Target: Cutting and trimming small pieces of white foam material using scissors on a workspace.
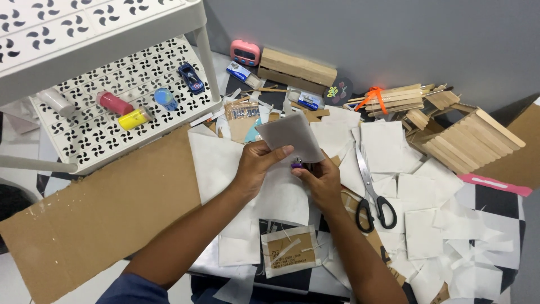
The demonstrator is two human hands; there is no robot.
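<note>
I log: left hand [256, 163] fingers pinching a grey square sheet [291, 137], right hand [320, 179] fingers closed on a small purple item [296, 165], possibly a glue stick, scissors [371, 188] beside.

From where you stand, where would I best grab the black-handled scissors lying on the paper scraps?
Take the scissors by the black handle loops, coming from the near side. They lie flat, closed, blades pointing away toward the wall, handles nearest the right hand.
</note>
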